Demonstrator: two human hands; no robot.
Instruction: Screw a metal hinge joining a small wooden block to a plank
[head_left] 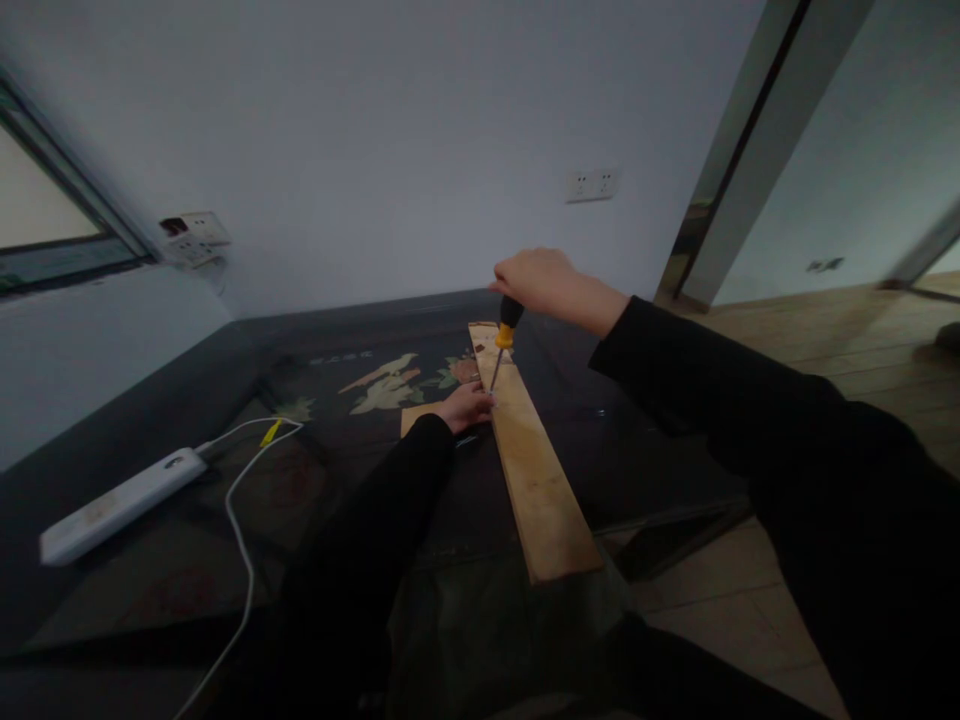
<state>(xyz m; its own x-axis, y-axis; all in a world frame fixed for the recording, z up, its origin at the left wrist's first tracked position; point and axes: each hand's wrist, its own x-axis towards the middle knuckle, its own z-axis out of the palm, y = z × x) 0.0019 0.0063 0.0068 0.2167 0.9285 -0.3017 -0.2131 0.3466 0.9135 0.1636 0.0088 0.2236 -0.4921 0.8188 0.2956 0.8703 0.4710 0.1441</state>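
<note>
While right hand (541, 280) grips one screwdriver (505, 334) | one long board (541, 478)

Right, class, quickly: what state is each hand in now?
Left hand: at the long, pale wooden board; grip cannot be told.
Right hand: closed, holding the black-and-yellow screwdriver.

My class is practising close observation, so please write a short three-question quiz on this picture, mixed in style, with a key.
1. Which hand grips the screwdriver?
2. True or false: in the picture, the power strip lies to the left of the plank.
3. Fill in the missing colour: the screwdriver's handle is black and ____.

Key:
1. The right hand.
2. True.
3. Yellow.
</note>
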